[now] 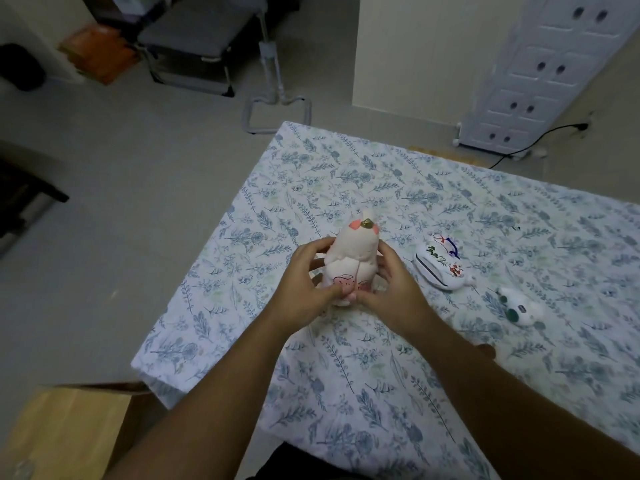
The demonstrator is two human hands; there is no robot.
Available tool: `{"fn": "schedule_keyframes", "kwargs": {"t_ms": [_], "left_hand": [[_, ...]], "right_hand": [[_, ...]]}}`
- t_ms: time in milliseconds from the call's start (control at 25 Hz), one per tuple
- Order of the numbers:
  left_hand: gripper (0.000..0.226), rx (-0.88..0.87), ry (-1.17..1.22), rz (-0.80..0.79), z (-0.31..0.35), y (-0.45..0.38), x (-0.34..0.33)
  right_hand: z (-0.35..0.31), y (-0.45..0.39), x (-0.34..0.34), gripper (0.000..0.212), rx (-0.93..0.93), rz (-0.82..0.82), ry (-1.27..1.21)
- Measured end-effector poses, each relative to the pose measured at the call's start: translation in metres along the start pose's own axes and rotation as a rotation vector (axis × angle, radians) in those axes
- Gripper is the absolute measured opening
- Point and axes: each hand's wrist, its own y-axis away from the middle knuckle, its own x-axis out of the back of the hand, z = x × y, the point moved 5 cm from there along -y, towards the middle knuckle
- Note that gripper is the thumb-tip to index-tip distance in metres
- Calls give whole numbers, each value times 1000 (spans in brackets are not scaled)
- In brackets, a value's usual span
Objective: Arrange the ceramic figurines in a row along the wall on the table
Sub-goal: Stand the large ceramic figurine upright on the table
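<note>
A pale pink figurine (353,251) with coral ears and a small gold piece on its head stands near the middle of the table (381,174), which wears a blue leaf-print cloth. My left hand (304,285) grips its left side and my right hand (388,289) its right side, thumbs meeting at its base. To the right lies a white figurine (438,268) painted with green, red and blue marks. Further right lies a small white figurine (519,306) with dark green spots. Both are apart from my hands.
A cardboard box (65,431) stands on the floor at the table's near left corner. A white plastic drawer cabinet (540,74) and a black cable (533,140) are behind the table's far edge. A grey folding chair (197,39) stands far left.
</note>
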Motion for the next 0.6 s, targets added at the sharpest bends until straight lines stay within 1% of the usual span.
{"fn": "schedule_keyframes", "kwargs": {"t_ms": [80, 280, 600], "left_hand": [[75, -8, 11, -36, -3, 6, 0], [74, -28, -58, -77, -8, 18, 1], [73, -73, -145, -115, -12, 14, 7]], "right_hand": [[2, 2, -2, 89, 4, 22, 6], [14, 9, -10, 92, 0, 54, 37], [26, 11, -14, 82, 8, 169, 81]]}}
